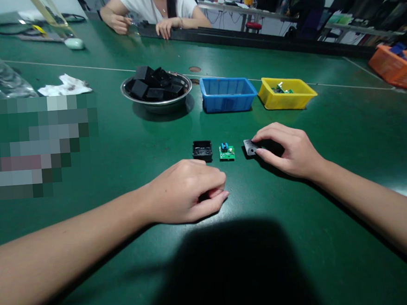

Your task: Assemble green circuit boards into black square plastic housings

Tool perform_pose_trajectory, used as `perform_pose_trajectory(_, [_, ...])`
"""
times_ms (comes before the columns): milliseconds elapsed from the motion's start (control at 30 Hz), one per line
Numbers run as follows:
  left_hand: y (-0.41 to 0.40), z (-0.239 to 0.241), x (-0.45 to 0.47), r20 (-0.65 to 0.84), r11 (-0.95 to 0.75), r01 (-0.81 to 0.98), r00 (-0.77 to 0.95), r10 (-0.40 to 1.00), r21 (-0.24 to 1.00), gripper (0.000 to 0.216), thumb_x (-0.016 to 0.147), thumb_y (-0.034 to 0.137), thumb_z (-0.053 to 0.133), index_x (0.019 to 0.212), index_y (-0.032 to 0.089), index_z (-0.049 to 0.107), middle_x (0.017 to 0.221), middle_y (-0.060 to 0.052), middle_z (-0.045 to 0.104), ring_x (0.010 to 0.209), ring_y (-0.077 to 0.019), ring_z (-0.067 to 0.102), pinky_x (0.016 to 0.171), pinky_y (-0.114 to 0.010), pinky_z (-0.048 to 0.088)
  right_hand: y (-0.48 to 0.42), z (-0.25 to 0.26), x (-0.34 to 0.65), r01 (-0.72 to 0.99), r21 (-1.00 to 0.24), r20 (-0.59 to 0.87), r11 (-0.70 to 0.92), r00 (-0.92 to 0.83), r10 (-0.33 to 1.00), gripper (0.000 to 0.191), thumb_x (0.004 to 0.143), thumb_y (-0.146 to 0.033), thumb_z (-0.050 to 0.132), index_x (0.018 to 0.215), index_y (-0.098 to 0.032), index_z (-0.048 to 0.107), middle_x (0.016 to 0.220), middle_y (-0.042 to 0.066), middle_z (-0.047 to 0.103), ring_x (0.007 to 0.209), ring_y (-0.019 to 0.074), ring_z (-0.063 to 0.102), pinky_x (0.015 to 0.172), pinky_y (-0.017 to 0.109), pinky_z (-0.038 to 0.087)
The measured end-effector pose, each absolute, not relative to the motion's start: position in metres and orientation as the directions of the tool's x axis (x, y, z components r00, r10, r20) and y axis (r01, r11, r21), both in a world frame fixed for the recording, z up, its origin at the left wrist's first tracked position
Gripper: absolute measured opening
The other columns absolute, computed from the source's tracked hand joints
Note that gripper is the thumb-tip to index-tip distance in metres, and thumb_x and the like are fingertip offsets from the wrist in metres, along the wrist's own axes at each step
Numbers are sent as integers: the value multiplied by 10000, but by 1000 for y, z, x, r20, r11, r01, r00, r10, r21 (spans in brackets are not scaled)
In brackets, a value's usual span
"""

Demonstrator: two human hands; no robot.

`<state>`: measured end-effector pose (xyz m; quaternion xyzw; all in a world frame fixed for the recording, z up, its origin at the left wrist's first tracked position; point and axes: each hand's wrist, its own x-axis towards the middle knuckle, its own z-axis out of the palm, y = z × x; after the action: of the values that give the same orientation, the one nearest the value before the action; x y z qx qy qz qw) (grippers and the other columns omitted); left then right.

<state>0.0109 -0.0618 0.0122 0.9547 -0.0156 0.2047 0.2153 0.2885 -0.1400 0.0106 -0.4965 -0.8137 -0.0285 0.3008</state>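
On the green table lie a small black plastic case, a small green circuit board with a blue part on it, and a dark flat cover piece, in a row. My right hand pinches the right end of the cover piece with thumb and fingers. My left hand rests on the table just below the black case, fingers curled in; nothing shows inside it.
A metal bowl of black cases stands behind, with a blue bin and a yellow bin holding green boards to its right. An orange crate sits far right. Another person sits across the table. A crumpled cloth lies left.
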Motion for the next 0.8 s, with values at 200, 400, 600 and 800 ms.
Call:
perform_pose_trajectory(200, [-61,11,10,417,-910,-132,908,48,393,257,949,162,553,700,201,507,594,37,503,542,-117,439,596,-263,355,-139,10,289,833,-261,504,487,-312,805,138,950,-278,624,1031,-192,697,992,98,775,926,244,721,848,377,562])
perform_pose_trajectory(400, [-62,12,11,453,-928,-110,889,69,357,258,946,167,553,697,208,503,597,34,524,542,-119,462,599,-274,370,-139,9,290,842,-258,488,473,-309,816,148,952,-285,618,1043,-201,699,1003,94,778,929,248,721,846,383,560])
perform_pose_trajectory(600, [-31,20,2,626,-971,5,764,157,238,131,925,247,592,817,216,525,767,-24,606,726,-174,549,711,-325,446,-139,8,289,845,-269,500,463,-288,817,190,948,-294,612,1092,-199,692,1054,105,775,969,261,715,875,408,560])
perform_pose_trajectory(800, [-1,21,-4,429,-958,194,862,270,212,391,902,499,606,1087,156,595,1020,-93,650,936,-239,587,848,-376,487,-138,8,290,837,-278,501,472,-292,814,205,942,-290,616,1097,-178,689,1060,117,767,982,265,710,892,417,557])
